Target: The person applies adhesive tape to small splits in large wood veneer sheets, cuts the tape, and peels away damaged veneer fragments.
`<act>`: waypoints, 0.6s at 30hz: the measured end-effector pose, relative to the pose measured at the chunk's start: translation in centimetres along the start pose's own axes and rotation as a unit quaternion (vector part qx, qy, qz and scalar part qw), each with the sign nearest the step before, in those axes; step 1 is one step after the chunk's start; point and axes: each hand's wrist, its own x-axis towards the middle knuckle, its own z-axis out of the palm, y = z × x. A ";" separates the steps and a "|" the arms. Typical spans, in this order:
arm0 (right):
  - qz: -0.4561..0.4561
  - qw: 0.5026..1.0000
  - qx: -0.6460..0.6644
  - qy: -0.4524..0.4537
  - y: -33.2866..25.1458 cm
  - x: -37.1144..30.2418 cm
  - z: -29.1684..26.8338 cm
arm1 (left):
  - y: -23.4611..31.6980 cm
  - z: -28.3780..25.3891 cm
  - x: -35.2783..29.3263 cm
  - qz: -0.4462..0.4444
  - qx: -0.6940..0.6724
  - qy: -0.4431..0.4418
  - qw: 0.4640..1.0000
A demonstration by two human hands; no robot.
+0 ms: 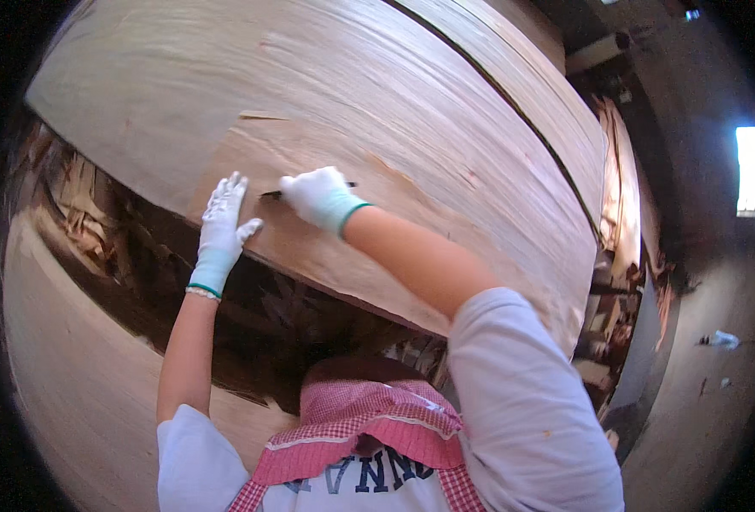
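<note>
A large sheet of pale wood veneer spreads before me. On it, at the near edge, lies a browner patch of veneer. My left hand, in a white glove with a green cuff, rests flat at that patch's left edge, fingers extended and thumb apart. To its right, my right hand, gloved alike, is closed around a thin black knife-like tool. The tool's dark tip points left, low over the patch, and its other end shows past the glove. Whether the tip touches the wood I cannot tell.
Beyond a dark gap, another veneer sheet runs along the far side. A further pale sheet lies at lower left. Torn veneer scraps fill the dark space below the near edge. The floor at right holds some litter.
</note>
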 end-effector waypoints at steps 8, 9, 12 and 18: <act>0.215 0.974 0.056 0.041 11.2 -18.6 7.8 | 5.5 0.9 0.0 0.048 0.233 -0.004 0.971; 0.196 0.974 0.063 0.093 10.9 -18.8 8.2 | 9.0 2.9 0.4 0.098 0.198 0.039 0.974; 0.254 0.962 0.071 0.071 10.0 -17.6 7.6 | 17.1 10.0 1.6 0.156 0.104 0.098 0.977; 0.253 0.961 0.104 0.034 14.3 -25.3 6.6 | 18.6 14.1 3.5 0.163 0.184 0.086 0.966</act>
